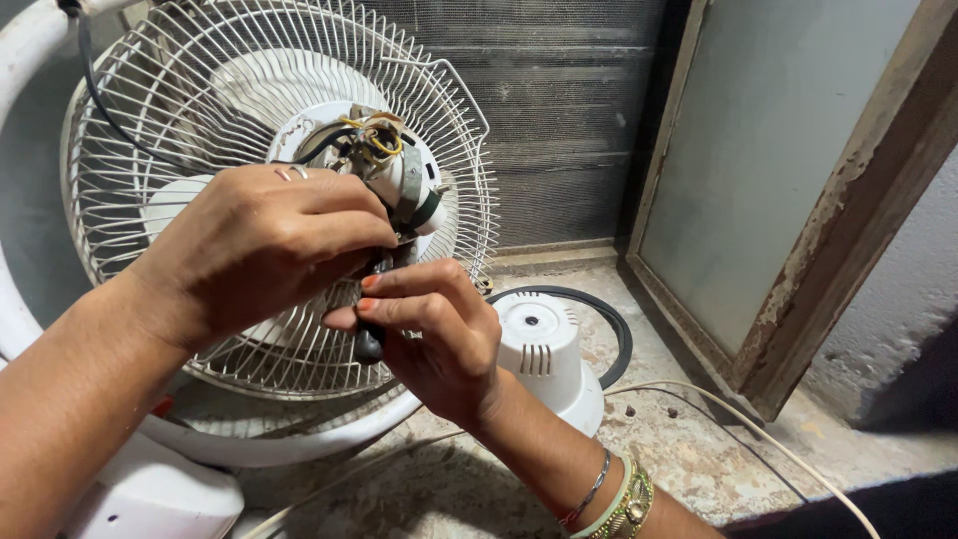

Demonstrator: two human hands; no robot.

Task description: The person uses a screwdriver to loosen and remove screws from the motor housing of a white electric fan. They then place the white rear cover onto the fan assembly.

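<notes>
- The left hand (254, 250) closes its fingers around the exposed fan motor (399, 185) at the wire grille's (140, 150) centre.
- The right hand (439, 339) grips a dark-handled screwdriver (369, 344) just below it.
- The motor looks rigid and fairly heavy; its thin wires (374, 135) seem fragile, so the casing is the safer hold.

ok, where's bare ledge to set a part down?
Free: the stone ledge between the white motor cover, the framed panel and the cream cable. A smaller patch lies under the right hand. Crowded: left side, where the left hand works at the fan grille.
</notes>
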